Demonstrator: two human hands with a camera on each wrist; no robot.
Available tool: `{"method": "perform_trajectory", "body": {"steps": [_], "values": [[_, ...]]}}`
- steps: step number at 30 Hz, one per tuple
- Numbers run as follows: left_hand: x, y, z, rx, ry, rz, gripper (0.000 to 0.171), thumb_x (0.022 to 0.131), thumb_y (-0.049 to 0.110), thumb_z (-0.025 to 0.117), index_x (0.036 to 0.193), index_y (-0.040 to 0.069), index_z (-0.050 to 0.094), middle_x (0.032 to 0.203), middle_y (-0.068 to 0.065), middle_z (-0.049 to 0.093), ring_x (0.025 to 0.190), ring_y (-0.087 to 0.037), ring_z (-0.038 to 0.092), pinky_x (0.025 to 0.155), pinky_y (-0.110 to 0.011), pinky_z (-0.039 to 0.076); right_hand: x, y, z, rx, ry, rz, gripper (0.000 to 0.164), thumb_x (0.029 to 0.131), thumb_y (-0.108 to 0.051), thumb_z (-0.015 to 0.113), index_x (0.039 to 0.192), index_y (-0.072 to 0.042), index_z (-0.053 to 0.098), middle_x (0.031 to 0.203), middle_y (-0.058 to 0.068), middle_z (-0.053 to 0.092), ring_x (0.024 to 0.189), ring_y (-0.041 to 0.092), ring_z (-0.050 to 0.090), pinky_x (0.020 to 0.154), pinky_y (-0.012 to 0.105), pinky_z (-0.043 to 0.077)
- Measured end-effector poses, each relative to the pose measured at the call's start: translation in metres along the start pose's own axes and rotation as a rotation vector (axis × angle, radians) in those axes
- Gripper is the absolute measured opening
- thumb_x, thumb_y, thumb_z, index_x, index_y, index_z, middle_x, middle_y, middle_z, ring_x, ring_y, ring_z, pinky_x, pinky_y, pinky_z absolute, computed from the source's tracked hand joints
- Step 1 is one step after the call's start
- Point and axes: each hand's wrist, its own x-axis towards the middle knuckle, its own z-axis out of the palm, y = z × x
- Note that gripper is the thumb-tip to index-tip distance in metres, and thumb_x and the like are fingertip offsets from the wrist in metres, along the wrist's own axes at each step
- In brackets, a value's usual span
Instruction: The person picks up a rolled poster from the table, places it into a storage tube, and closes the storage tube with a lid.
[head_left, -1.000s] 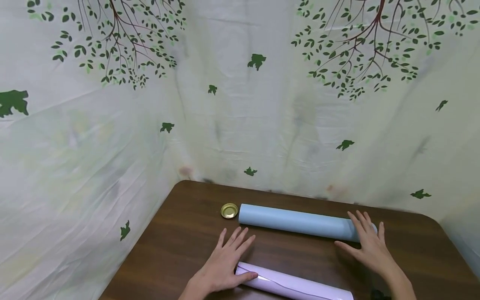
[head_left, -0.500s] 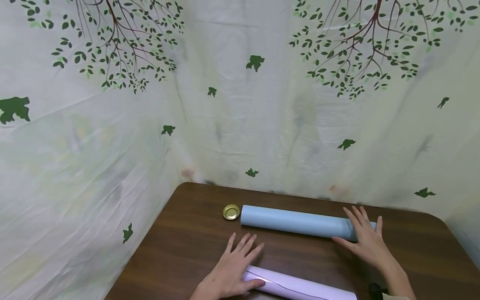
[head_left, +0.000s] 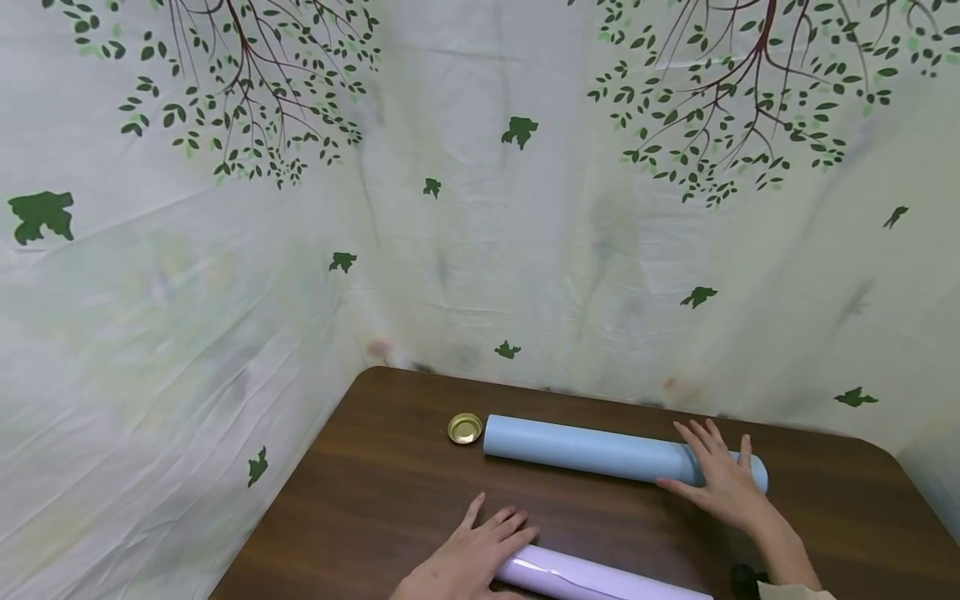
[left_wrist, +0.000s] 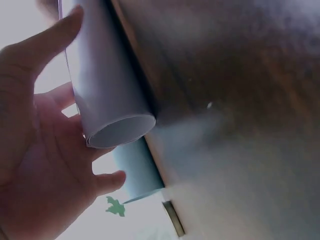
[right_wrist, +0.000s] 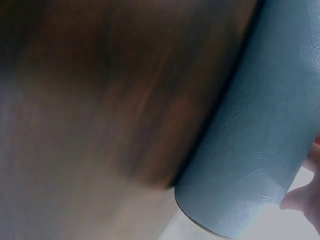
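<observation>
My left hand (head_left: 472, 554) lies over the left end of a glossy lilac rolled-up sheet (head_left: 592, 575) near the table's front. Its fingers bend over the far side, and in the left wrist view the thumb rests across the lilac roll (left_wrist: 107, 70), whose end is hollow. Little finger sticks out straight past that end. Farther back, my right hand (head_left: 723, 487) touches the right part of a light blue roll (head_left: 577, 446) with fingers spread. Up close, the blue roll (right_wrist: 250, 130) has a finely textured surface, and fingertips show at its far edge.
A small round gold lid-like dish (head_left: 465, 428) lies just left of the blue roll. The brown wooden table (head_left: 360, 483) has rounded back corners. Behind it hangs a pale cloth (head_left: 465, 275) printed with leaves and branches.
My left hand has shifted a little right and down, and its fingers have bent over the lilac roll. My right hand has slid slightly left, showing more of the blue roll's right end.
</observation>
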Motion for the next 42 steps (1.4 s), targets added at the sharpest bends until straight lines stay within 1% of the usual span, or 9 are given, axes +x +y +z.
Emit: {"method": "perform_trajectory", "body": {"steps": [2,4,8,13,17,22,29,35,42], "values": [[-0.002,-0.011,0.024,-0.005,0.011,0.026,0.076,0.099,0.077,0.037,0.158,0.029,0.041,0.159,0.002,0.049,0.144,-0.023,0.051,0.120,-0.063,0.020,0.001,0.000,-0.002,-0.006,-0.019,0.000,0.102,0.086,-0.057,0.077,0.161,-0.006,0.030,0.161,0.032,0.031,0.152,0.056,0.016,0.109,0.084,-0.013],[-0.002,-0.011,0.022,-0.020,-0.008,0.024,0.071,0.099,0.071,0.045,0.156,0.029,0.044,0.157,0.002,0.052,0.142,-0.023,0.053,0.113,-0.066,0.033,0.000,0.000,-0.003,-0.010,-0.032,-0.002,0.102,0.085,-0.057,0.078,0.160,-0.005,0.032,0.160,0.033,0.031,0.151,0.057,0.019,0.109,0.084,-0.014],[-0.001,0.000,-0.005,-0.011,-0.031,0.017,0.062,0.099,0.061,0.057,0.151,0.027,0.049,0.151,0.002,0.057,0.138,-0.020,0.054,0.111,-0.061,0.039,0.001,-0.001,-0.003,-0.023,-0.035,-0.012,0.098,0.084,-0.057,0.079,0.157,-0.005,0.038,0.158,0.034,0.035,0.148,0.058,0.024,0.110,0.084,-0.011],[0.000,0.016,-0.041,0.072,-0.004,0.063,0.051,0.096,0.051,0.068,0.137,0.023,0.059,0.133,0.005,0.065,0.122,-0.013,0.059,0.095,-0.045,0.051,0.005,-0.003,0.004,-0.066,-0.026,-0.041,0.092,0.084,-0.058,0.079,0.153,-0.006,0.046,0.151,0.029,0.049,0.144,0.058,0.033,0.111,0.085,0.002],[-0.001,0.026,-0.057,0.110,0.038,0.082,0.046,0.090,0.049,0.074,0.125,0.022,0.063,0.121,0.007,0.066,0.112,-0.010,0.061,0.086,-0.034,0.050,0.004,-0.003,0.009,-0.121,-0.005,-0.046,0.088,0.082,-0.059,0.080,0.148,-0.007,0.052,0.138,0.024,0.060,0.130,0.052,0.051,0.109,0.080,0.020],[-0.001,0.031,-0.063,0.085,0.020,0.035,0.044,0.090,0.045,0.076,0.125,0.020,0.065,0.127,0.003,0.068,0.116,-0.012,0.063,0.084,-0.027,0.047,0.004,-0.004,0.013,-0.185,0.022,-0.052,0.086,0.080,-0.061,0.080,0.144,-0.008,0.057,0.126,0.017,0.064,0.114,0.040,0.060,0.098,0.071,0.040],[-0.002,0.028,-0.066,-0.010,0.028,0.006,0.042,0.097,0.039,0.072,0.132,0.017,0.064,0.123,0.006,0.070,0.110,-0.008,0.063,0.087,-0.026,0.048,0.006,-0.005,0.015,-0.214,0.028,-0.045,0.088,0.076,-0.065,0.082,0.136,-0.006,0.060,0.123,0.016,0.065,0.110,0.038,0.062,0.094,0.068,0.044],[-0.004,0.025,-0.072,-0.111,0.003,0.011,0.046,0.103,0.040,0.063,0.145,0.021,0.058,0.124,0.007,0.068,0.108,-0.005,0.061,0.088,-0.027,0.050,0.006,-0.005,0.016,-0.226,0.011,-0.052,0.088,0.069,-0.054,0.091,0.135,-0.006,0.059,0.122,0.016,0.066,0.108,0.038,0.062,0.088,0.066,0.044],[-0.008,0.020,-0.072,-0.103,0.106,0.034,0.043,0.102,0.038,0.064,0.142,0.023,0.062,0.113,0.009,0.069,0.101,-0.004,0.060,0.082,-0.018,0.044,0.000,-0.005,0.014,-0.211,0.007,-0.047,0.086,0.069,-0.052,0.091,0.135,-0.006,0.060,0.122,0.016,0.067,0.110,0.038,0.062,0.085,0.063,0.044]]}}
